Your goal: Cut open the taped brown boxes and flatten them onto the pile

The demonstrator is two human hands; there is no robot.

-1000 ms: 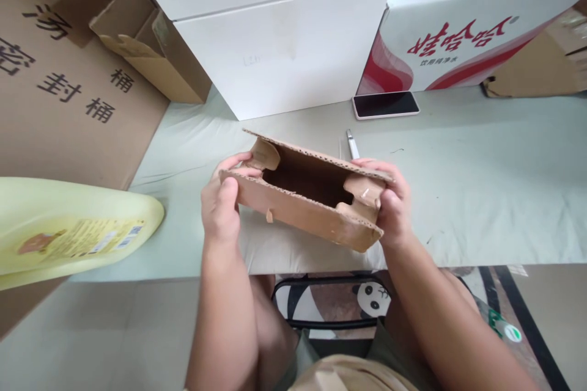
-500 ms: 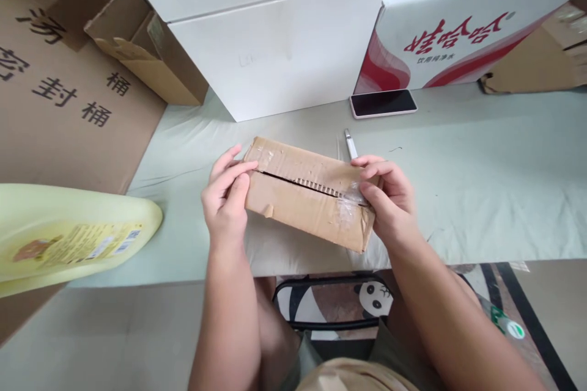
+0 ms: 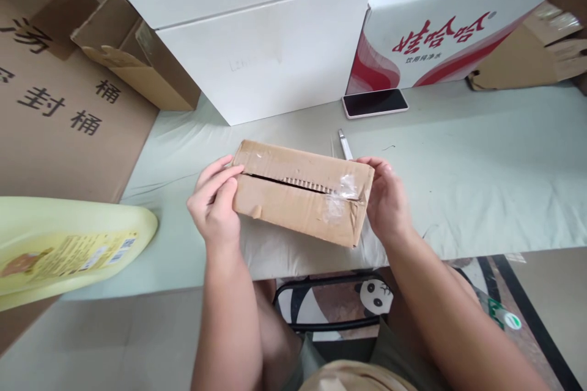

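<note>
A small brown cardboard box (image 3: 293,220) is held in front of me, slightly tilted, its right end nearer to me. A dark slit runs between its flaps, with torn corrugated edging and clear tape at the right end. My left hand (image 3: 215,195) grips the left end, thumb and fingers on the top. Against the right end lies my right hand (image 3: 389,198), its fingers partly hidden behind the box. Just beyond the box, a slim white-handled tool (image 3: 345,144) with a metal tip lies on the cloth, its lower end near my right fingertips.
A pink-edged phone (image 3: 375,102) lies before a red-and-white carton (image 3: 426,43). Large white boxes (image 3: 275,55) stand at the back. A pale yellow bottle (image 3: 77,250) and brown cartons (image 3: 137,61) are at the left. Pale green cloth (image 3: 481,177) covers the table.
My right thumb and fingers have moved off the taped top to the box's right end and rear. The left hand keeps its grip. The view has shifted slightly.
</note>
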